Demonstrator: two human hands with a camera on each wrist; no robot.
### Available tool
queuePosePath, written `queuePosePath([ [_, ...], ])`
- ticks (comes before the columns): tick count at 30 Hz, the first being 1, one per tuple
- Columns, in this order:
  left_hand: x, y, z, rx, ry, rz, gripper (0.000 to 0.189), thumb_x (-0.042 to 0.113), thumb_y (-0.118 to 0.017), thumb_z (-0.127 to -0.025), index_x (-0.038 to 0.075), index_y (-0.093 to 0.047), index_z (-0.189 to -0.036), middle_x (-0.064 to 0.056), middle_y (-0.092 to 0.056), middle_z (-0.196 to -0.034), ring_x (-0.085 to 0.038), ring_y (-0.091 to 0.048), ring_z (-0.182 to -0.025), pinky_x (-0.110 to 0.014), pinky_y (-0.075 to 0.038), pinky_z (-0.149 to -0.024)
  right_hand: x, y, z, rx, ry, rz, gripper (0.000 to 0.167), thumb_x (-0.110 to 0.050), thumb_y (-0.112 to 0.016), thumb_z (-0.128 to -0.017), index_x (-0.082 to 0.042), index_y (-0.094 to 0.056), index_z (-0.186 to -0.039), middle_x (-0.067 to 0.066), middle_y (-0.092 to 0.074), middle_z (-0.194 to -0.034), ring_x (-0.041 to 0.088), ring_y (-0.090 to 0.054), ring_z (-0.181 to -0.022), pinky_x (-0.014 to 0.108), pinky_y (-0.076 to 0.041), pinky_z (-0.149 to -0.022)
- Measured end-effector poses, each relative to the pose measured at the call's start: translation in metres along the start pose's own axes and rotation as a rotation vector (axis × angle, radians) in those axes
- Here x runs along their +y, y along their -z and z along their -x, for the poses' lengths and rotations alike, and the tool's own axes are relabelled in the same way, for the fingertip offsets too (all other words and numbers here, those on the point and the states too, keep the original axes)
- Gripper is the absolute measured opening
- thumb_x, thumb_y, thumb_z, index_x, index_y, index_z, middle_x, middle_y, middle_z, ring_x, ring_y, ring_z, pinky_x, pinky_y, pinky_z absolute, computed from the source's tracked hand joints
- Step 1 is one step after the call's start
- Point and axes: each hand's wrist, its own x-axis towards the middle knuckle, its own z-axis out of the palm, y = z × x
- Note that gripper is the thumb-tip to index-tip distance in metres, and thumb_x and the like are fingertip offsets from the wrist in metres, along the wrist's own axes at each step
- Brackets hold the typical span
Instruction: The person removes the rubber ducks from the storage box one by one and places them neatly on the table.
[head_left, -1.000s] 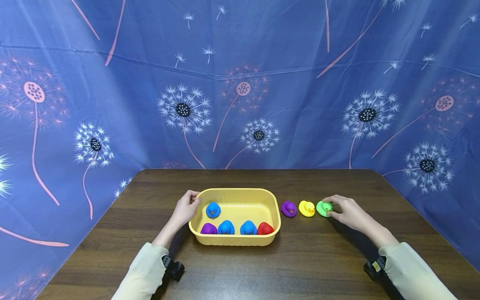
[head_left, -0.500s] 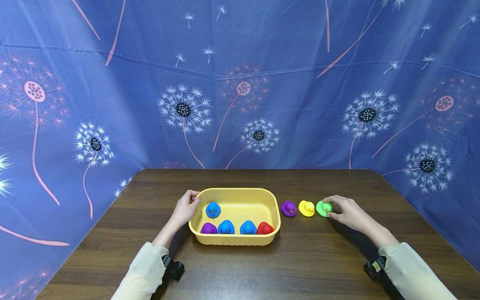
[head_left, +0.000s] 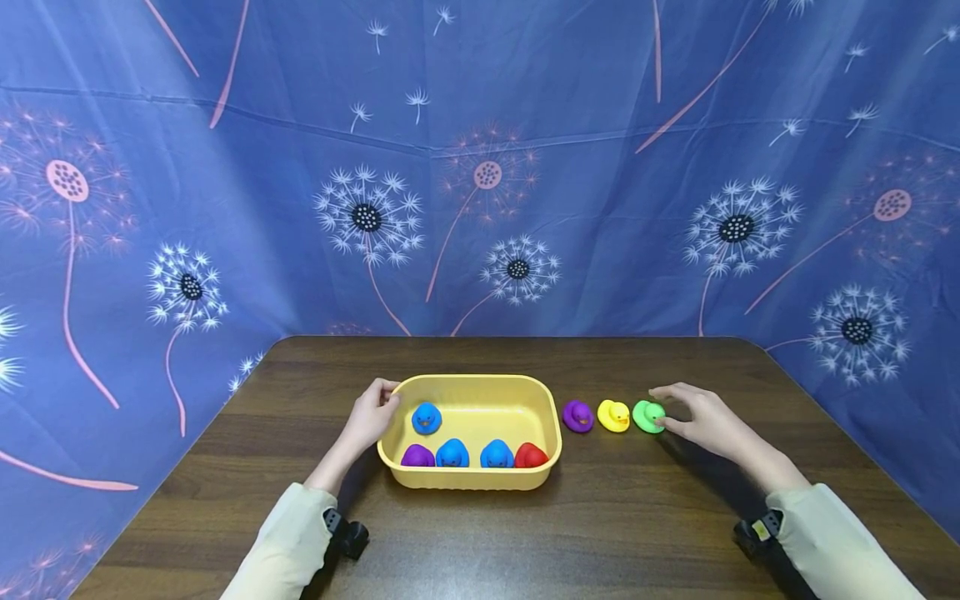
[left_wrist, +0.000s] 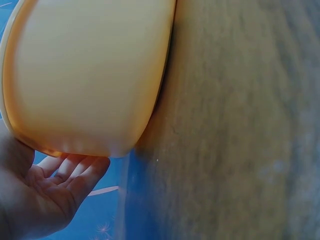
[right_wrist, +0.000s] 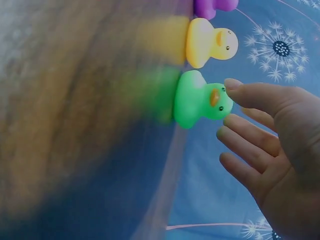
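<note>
A yellow plastic basin [head_left: 472,477] stands on the table. Several rubber ducks sit inside: a blue duck [head_left: 426,418] at the back left, with purple, blue and red ducks along the front. My left hand [head_left: 372,414] holds the basin's left end; in the left wrist view its fingers [left_wrist: 82,175] lie against the outer wall, the thumb partly hidden at the rim. Right of the basin stand a purple duck [head_left: 577,416], a yellow duck [head_left: 613,416] and a green duck [head_left: 648,417] in a row. Beside the green duck, my right hand [head_left: 705,421] has thumb and fingers spread apart, gripping nothing.
The brown wooden table [head_left: 525,542] reaches back to a blue dandelion-print cloth [head_left: 480,250]. Each wrist wears a small black camera, such as the left camera [head_left: 348,537].
My right hand has loosened from the green duck, its fingers lifting and moving slightly right. The duck stays where it was, and my left hand remains on the basin.
</note>
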Motion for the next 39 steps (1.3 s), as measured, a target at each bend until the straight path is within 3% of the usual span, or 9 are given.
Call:
queuePosePath([
  [6, 0.000, 0.000, 0.000, 0.006, -0.015, -0.006, 0.022, 0.006, -0.053, -0.091, -0.003, -0.058, -0.110, -0.012, -0.058, -0.090, -0.018, -0.052, -0.082, -0.024, -0.041, -0.071, -0.006, 0.003, -0.006, 0.051, 0.046, 0.014, 0.035, -0.008, -0.075, -0.076, -0.004, -0.065, -0.109, 0.012, -0.066, -0.107, 0.036, -0.060, -0.102, 0.051, -0.047, -0.082],
  [15, 0.000, 0.000, 0.000, 0.011, -0.025, 0.003, 0.021, 0.006, -0.053, -0.090, -0.004, -0.058, -0.109, -0.011, -0.058, -0.088, -0.016, -0.051, -0.078, -0.023, -0.041, -0.068, -0.026, 0.003, -0.022, 0.120, 0.138, 0.028, 0.034, -0.003, -0.075, -0.074, -0.006, -0.067, -0.106, 0.007, -0.067, -0.104, 0.027, -0.063, -0.098, 0.042, -0.047, -0.081],
  [23, 0.000, 0.000, 0.002, 0.012, -0.034, 0.009, 0.021, 0.005, -0.053, -0.090, -0.005, -0.058, -0.108, -0.012, -0.058, -0.088, -0.017, -0.051, -0.079, -0.024, -0.042, -0.069, -0.045, -0.003, -0.034, 0.077, 0.153, -0.027, 0.035, -0.005, -0.073, -0.077, -0.005, -0.065, -0.111, 0.009, -0.067, -0.108, 0.029, -0.063, -0.101, 0.045, -0.050, -0.081],
  [39, 0.000, -0.001, 0.001, 0.020, -0.022, 0.011, 0.021, 0.005, -0.054, -0.090, -0.004, -0.058, -0.108, -0.011, -0.058, -0.088, -0.016, -0.050, -0.079, -0.023, -0.041, -0.069, -0.083, -0.021, -0.064, 0.081, 0.232, -0.097, 0.034, -0.010, -0.074, -0.078, -0.005, -0.066, -0.111, 0.009, -0.067, -0.109, 0.026, -0.064, -0.102, 0.042, -0.051, -0.085],
])
